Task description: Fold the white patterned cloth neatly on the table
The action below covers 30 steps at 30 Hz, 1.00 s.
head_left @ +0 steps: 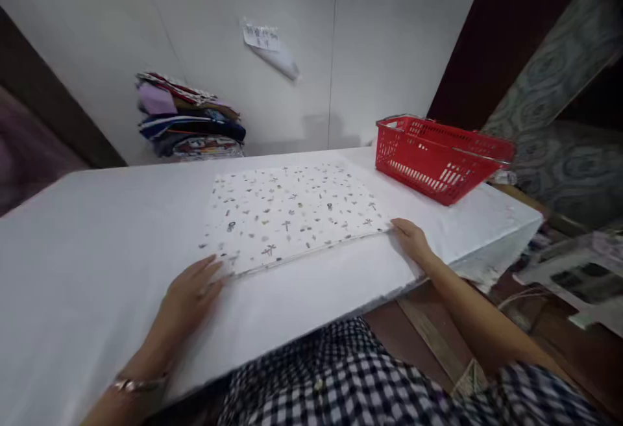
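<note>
A folded white cloth (296, 212) with small scattered prints lies flat on the white-covered table (121, 231), its layered near edge facing me. At its near left corner is my left hand (189, 293), slightly blurred, with the fingers over the top and the thumb by the near edge, closed on the corner. My right hand (413, 239) pinches the near right corner, its fingertips partly hidden at the cloth's edge.
A red plastic basket (438, 160) stands at the table's back right. Behind the back left edge is a stack of folded fabrics (192, 117) against the wall. A paper sign (263, 39) hangs on the wall, partly curled. A white plastic stool (584, 280) is at the right.
</note>
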Motion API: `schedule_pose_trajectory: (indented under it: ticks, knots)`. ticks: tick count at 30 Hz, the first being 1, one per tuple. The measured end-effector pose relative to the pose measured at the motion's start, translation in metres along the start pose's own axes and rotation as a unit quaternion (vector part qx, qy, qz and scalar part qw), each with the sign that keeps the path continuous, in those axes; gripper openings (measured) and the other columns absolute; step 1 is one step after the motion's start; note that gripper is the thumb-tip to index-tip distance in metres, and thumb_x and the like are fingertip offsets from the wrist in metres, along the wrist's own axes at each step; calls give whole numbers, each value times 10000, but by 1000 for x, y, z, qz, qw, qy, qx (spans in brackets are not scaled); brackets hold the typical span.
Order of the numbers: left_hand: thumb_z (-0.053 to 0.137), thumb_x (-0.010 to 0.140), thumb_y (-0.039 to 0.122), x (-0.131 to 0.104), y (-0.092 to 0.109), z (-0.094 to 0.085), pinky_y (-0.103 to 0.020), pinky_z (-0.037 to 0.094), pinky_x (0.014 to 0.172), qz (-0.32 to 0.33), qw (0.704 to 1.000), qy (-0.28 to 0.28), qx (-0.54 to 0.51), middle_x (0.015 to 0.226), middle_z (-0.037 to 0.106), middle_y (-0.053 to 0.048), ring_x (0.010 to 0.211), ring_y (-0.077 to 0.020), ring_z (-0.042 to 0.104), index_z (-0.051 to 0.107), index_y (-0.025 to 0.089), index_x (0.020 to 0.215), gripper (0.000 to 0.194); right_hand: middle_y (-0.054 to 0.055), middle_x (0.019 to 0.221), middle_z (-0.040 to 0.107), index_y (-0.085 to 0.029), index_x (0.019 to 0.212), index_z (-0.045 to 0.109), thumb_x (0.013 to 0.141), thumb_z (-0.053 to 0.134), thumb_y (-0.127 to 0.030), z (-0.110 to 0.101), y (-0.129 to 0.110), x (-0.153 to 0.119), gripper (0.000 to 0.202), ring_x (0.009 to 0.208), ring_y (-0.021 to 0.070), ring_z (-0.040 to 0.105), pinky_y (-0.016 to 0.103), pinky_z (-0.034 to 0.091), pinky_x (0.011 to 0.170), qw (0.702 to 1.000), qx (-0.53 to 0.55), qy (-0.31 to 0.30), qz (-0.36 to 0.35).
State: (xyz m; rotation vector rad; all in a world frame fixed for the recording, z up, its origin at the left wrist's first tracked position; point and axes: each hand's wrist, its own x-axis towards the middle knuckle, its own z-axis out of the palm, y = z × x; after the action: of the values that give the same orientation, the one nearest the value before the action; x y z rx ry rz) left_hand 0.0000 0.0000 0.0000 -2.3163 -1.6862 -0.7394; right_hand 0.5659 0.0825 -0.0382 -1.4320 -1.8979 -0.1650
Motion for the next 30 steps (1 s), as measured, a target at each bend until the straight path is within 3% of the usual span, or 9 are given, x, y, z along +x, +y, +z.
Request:
schedule_pose_trajectory:
  ticks: [5, 9, 14, 18, 23, 30]
  knots:
    - [392, 884, 443, 11, 42, 11, -424, 458, 924, 55, 997, -40, -42, 1140, 643, -88, 1070, -249, 567, 651, 207, 1058, 391, 84, 1080, 678, -201, 1023, 686, 886, 463, -257, 2, -32, 6, 267, 1094, 245, 572, 450, 445, 965, 991, -10, -71, -108]
    - [417, 886, 370, 20, 54, 20, -400, 468, 885, 67, 994, -76, -49, 1074, 651, -71, 1007, -229, 571, 667, 220, 1027, 324, 88, 1068, 680, -196, 1026, 685, 881, 477, -236, 8, -43, 15, 257, 1003, 239, 613, 425, 473, 914, 980, -21, -121, -157]
    - [404, 900, 314, 20, 53, 25, -388, 459, 873, 68, 994, -75, -34, 1050, 645, -73, 991, -222, 553, 660, 209, 1033, 307, 99, 1071, 676, -189, 1033, 683, 884, 475, -225, 8, -46, 18, 259, 995, 246, 614, 424, 470, 895, 977, -38, -123, -170]
    - [401, 902, 289, 21, 59, 22, -383, 462, 827, 60, 994, -88, -6, 1047, 636, -76, 963, -225, 547, 644, 192, 1030, 291, 94, 1114, 656, -209, 1044, 678, 883, 486, -215, 12, -68, 19, 250, 1064, 253, 575, 449, 441, 918, 975, -35, -112, -187]
    - [423, 901, 297, 29, 74, 21, -371, 450, 823, 75, 993, -96, -3, 1021, 632, -70, 940, -217, 546, 644, 189, 989, 261, 72, 1079, 658, -228, 1034, 676, 896, 493, -265, 31, -101, 23, 232, 1017, 232, 574, 428, 449, 894, 966, 19, -138, -219]
    - [435, 902, 273, 52, 106, 37, -333, 446, 798, 61, 992, -102, -49, 1007, 638, -63, 929, -200, 545, 647, 190, 987, 243, 81, 1010, 677, -220, 954, 707, 900, 486, -261, 47, -118, 31, 231, 952, 228, 590, 400, 464, 862, 971, 70, -135, -184]
